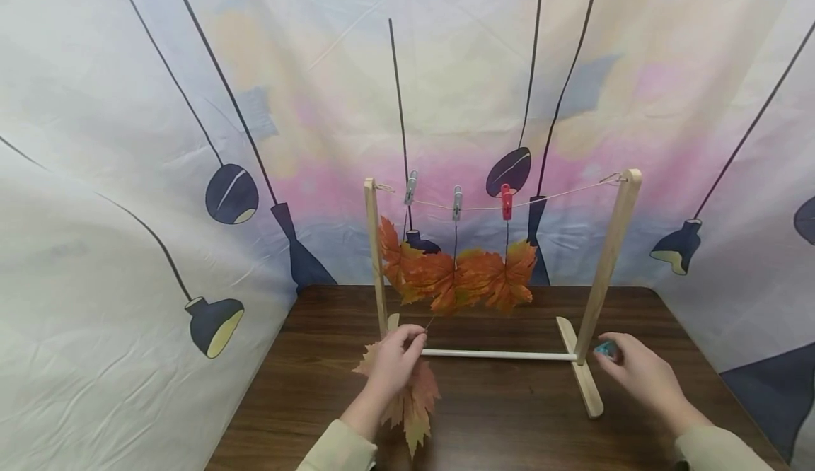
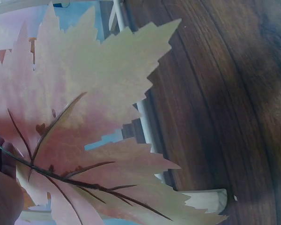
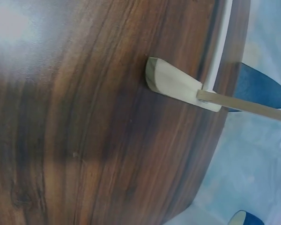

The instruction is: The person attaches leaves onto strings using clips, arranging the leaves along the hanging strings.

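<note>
My left hand [image 1: 397, 359] pinches the thin stem of a pale orange artificial maple leaf [image 1: 417, 404], which hangs below the fingers; the left wrist view shows its veined surface [image 2: 98, 140] close up. To the right of the wooden stand, my right hand [image 1: 643, 375] holds a small blue clothespin [image 1: 608, 349] between thumb and fingers. On the stand's string [image 1: 560, 194] sit two grey clothespins [image 1: 457, 204] and a red clothespin [image 1: 506, 202]. Orange maple leaves [image 1: 439, 280] hang by their stems from these. No hand shows clearly in the right wrist view.
The stand has two wooden posts [image 1: 610, 266], flat feet [image 1: 588, 386] and a white crossbar [image 1: 496, 354] low between them. It stands on a dark wood table [image 1: 509, 421]. Behind the table hangs a cloth backdrop [image 1: 446, 103] printed with lamps.
</note>
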`<state>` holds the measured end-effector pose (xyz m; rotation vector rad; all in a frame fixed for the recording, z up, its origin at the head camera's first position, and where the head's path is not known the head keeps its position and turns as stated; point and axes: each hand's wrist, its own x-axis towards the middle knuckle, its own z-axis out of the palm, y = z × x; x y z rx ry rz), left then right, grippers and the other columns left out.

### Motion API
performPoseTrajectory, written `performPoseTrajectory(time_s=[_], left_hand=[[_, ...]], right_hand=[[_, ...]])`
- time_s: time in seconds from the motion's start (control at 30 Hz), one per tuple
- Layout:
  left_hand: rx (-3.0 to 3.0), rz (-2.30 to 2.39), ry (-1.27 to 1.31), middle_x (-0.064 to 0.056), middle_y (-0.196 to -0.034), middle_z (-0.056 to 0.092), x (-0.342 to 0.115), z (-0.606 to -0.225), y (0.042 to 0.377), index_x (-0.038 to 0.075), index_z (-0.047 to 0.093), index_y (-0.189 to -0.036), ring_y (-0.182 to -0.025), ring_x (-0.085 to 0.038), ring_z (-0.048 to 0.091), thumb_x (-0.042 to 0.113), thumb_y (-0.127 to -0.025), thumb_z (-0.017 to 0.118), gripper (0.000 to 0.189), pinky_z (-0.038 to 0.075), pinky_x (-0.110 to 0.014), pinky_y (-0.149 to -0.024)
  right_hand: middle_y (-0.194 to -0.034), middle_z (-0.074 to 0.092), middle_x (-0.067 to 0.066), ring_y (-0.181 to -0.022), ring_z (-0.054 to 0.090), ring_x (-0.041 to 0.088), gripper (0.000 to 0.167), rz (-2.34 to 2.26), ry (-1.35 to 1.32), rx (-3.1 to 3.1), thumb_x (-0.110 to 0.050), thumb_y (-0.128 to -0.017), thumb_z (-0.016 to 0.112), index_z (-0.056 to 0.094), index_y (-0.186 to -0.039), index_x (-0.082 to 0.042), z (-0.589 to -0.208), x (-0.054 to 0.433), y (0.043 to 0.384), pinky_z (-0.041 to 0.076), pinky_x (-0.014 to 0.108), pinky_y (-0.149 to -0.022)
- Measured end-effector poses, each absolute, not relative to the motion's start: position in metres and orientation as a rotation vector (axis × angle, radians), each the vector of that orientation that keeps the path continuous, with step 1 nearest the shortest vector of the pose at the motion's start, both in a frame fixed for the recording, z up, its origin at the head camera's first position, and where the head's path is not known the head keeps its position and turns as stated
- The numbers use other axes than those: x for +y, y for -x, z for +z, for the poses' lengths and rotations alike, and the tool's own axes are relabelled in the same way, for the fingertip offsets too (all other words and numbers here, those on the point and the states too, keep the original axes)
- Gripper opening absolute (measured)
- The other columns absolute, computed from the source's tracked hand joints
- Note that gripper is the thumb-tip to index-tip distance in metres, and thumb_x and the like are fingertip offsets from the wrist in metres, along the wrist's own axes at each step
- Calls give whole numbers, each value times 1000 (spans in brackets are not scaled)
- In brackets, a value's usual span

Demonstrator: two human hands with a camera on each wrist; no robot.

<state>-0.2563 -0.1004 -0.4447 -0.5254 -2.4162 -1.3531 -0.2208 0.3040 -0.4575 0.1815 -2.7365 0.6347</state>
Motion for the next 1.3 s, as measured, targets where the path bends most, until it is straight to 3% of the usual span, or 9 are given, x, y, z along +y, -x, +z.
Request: performPoseTrajectory(time_s=[0.33,0.63,1.1,1.3], left_hand=[[-2421,-1412,562,6,-89,60,-86,-436,259,11,64,-103,-81,-9,56,24,-96,55,17,48,-26,-70],[-2474,-1447,558,9,-86,58,-72,-432,257,14,63,-104,-78,-7,55,29,-96,53,19,46,-25,-68],[-2407,-1440,690,7,-81,61,-55,-418,262,12,63,-98,-67,-4,55,22,-94,58,11,47,-22,-59],[-2380,-1481,720,5,-81,65,-44,-406,263,11,63,-95,-73,-5,61,20,-93,59,9,49,-22,-64]], right_hand=[[-86,62,0,-73,57,14,41,617,-228,-2790,-13,-83,63,58,-121,1,-443,301,226,44,34,-57],[-75,51,-1,-55,41,5,30,718,-219,-2694,-6,-81,64,49,-106,2,-440,296,226,34,25,-47],[-76,51,-2,-56,39,8,35,661,-287,-2706,-18,-86,67,57,-112,2,-407,290,241,33,26,-49],[-73,51,-6,-52,37,5,37,636,-323,-2681,-28,-84,71,60,-105,0,-392,286,245,32,24,-46]])
